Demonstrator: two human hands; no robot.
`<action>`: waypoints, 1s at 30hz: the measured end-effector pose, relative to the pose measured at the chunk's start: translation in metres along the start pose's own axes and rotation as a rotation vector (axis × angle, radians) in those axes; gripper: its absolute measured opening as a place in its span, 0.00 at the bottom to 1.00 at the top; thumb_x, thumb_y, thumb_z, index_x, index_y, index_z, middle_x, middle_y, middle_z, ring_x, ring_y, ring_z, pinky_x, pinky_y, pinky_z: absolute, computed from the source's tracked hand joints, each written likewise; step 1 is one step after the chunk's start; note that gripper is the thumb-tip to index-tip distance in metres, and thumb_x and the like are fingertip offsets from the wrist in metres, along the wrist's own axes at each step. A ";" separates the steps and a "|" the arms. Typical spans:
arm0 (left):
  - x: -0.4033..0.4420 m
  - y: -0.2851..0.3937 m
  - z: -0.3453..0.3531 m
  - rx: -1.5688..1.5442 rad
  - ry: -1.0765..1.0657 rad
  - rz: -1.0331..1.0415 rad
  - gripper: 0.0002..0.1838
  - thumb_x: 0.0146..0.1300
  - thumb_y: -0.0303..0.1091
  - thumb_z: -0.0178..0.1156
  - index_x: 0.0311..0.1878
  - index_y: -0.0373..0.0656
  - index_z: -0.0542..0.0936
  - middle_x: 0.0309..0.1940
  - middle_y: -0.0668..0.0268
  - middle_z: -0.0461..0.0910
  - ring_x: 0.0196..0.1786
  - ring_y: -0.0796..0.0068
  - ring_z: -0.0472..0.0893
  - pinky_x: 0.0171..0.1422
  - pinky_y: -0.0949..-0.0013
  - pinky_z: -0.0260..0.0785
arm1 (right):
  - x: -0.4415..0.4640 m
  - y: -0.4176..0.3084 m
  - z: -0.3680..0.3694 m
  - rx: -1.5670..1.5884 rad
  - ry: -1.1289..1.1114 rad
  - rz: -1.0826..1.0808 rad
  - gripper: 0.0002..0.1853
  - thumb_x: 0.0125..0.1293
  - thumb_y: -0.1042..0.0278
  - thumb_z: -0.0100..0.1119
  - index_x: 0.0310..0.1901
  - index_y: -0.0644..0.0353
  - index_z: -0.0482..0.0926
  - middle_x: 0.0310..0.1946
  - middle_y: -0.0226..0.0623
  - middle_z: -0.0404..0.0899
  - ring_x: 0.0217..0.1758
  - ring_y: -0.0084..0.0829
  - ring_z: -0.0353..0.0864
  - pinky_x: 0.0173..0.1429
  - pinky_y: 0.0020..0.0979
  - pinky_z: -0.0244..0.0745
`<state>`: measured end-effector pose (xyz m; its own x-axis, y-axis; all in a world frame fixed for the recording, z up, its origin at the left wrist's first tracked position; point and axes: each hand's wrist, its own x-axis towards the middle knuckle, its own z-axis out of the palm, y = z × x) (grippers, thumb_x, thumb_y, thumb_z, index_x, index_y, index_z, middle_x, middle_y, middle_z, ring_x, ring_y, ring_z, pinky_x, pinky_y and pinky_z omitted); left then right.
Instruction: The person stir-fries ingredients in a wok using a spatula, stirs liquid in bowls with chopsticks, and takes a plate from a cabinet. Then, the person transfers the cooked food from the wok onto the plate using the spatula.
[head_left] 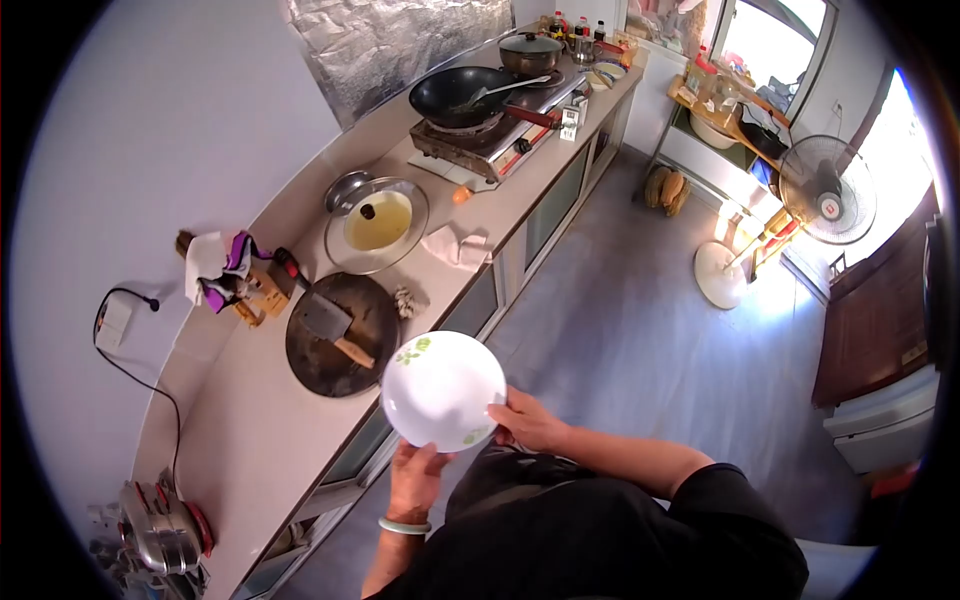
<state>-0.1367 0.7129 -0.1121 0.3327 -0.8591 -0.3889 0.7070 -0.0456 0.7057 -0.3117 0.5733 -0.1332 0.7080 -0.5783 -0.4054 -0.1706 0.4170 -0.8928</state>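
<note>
A white plate [444, 385] with green leaf patterns is held in front of my body, just off the counter's front edge. My left hand [418, 475], with a pale bangle at the wrist, grips its near rim. At the plate's right rim my right hand [528, 420] is closed, thumb on top. The plate's face looks bare. Left of the plate lies a round dark chopping board [305, 345] with a cleaver [328, 318] on it. Garlic [404, 302] sits by the board's edge.
Behind the board stand a glass lid [420, 225] over a yellowish surface and a knife block [268, 292]. Further along, a black wok [455, 95] with a spatula sits on a gas stove [470, 150]. A cloth [455, 247] and an egg [462, 194] lie nearby. A fan [828, 190] stands right.
</note>
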 end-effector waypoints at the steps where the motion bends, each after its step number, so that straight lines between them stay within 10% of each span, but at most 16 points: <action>1: 0.015 0.003 0.008 -0.019 0.013 0.037 0.18 0.62 0.22 0.53 0.56 0.39 0.72 0.50 0.59 0.79 0.47 0.64 0.81 0.46 0.64 0.79 | 0.010 -0.019 -0.018 -0.167 -0.089 0.013 0.18 0.71 0.56 0.50 0.51 0.63 0.72 0.31 0.34 0.78 0.27 0.21 0.74 0.33 0.26 0.72; 4: 0.061 0.017 0.022 -0.057 0.117 0.155 0.16 0.62 0.25 0.54 0.54 0.41 0.73 0.46 0.60 0.80 0.44 0.65 0.82 0.43 0.63 0.79 | 0.044 -0.106 -0.074 -0.685 -0.200 -0.055 0.21 0.69 0.48 0.54 0.46 0.62 0.77 0.31 0.38 0.81 0.28 0.24 0.77 0.36 0.31 0.73; 11: 0.201 0.066 0.081 0.045 0.187 0.305 0.16 0.63 0.28 0.52 0.54 0.39 0.73 0.46 0.61 0.80 0.43 0.67 0.81 0.47 0.65 0.77 | 0.147 -0.246 -0.250 -0.604 0.231 -0.599 0.12 0.70 0.72 0.52 0.52 0.63 0.77 0.31 0.25 0.78 0.30 0.15 0.75 0.36 0.22 0.74; 16: 0.304 0.089 0.141 -0.003 0.148 0.340 0.12 0.65 0.30 0.53 0.50 0.40 0.75 0.43 0.63 0.80 0.41 0.71 0.81 0.45 0.68 0.77 | 0.210 -0.334 -0.358 -1.146 0.529 -0.999 0.12 0.63 0.73 0.55 0.49 0.59 0.76 0.36 0.46 0.77 0.37 0.46 0.80 0.40 0.40 0.75; 22: 0.381 0.073 0.194 -0.077 0.212 0.413 0.13 0.65 0.31 0.53 0.52 0.40 0.75 0.45 0.63 0.80 0.45 0.70 0.81 0.48 0.67 0.77 | 0.347 -0.390 -0.462 -1.913 0.452 -0.842 0.26 0.59 0.66 0.63 0.59 0.59 0.70 0.56 0.41 0.68 0.65 0.45 0.63 0.65 0.50 0.60; 26: 0.407 0.054 0.237 -0.139 0.358 0.474 0.17 0.65 0.31 0.52 0.56 0.39 0.72 0.51 0.59 0.78 0.51 0.64 0.80 0.55 0.61 0.76 | 0.419 -0.426 -0.488 -2.000 0.135 -0.345 0.33 0.58 0.65 0.66 0.64 0.59 0.63 0.56 0.42 0.69 0.62 0.45 0.68 0.60 0.49 0.68; 30: 0.424 0.031 0.271 -0.201 0.493 0.521 0.18 0.64 0.31 0.52 0.57 0.38 0.71 0.53 0.58 0.77 0.54 0.63 0.79 0.59 0.58 0.74 | 0.471 -0.426 -0.518 -2.066 -0.124 -0.594 0.21 0.60 0.78 0.51 0.57 0.65 0.66 0.47 0.48 0.74 0.40 0.45 0.82 0.41 0.38 0.81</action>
<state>-0.1426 0.2086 -0.0943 0.8638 -0.4134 -0.2879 0.4662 0.4395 0.7678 -0.2609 -0.2401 -0.0462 0.9597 -0.2457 -0.1364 -0.2151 -0.9546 0.2061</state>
